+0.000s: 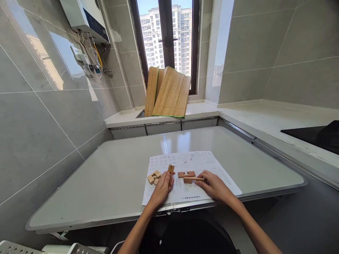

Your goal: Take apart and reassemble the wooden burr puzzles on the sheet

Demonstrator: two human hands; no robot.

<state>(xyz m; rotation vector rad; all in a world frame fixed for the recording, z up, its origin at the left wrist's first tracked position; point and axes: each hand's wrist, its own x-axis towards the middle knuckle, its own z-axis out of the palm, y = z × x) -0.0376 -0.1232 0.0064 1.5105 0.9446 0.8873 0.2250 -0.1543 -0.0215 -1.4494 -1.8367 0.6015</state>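
Note:
My left hand point(164, 184) is closed around a small wooden puzzle piece point(171, 169) that stands up tilted, with a "2" marked near its top. Fingers of my right hand point(212, 182) pinch the right end of a notched wooden puzzle piece point(188, 180), which is low over the paper; whether it touches the sheet I cannot tell. Just behind it lies a reddish wooden piece point(186, 174) with a cut-out in its middle. To the left of my left hand, several paler wooden pieces point(154, 177) sit close together, partly hidden by the hand. All are over a printed paper sheet point(190, 194).
The paper lies on a pale folding table point(106, 176) with a seam down its middle. Behind, a white counter point(201, 107) holds a folded bamboo mat point(172, 93) by the window. A black cooktop point(312, 135) is at the right. White perforated plastic point(18, 248) shows at lower left.

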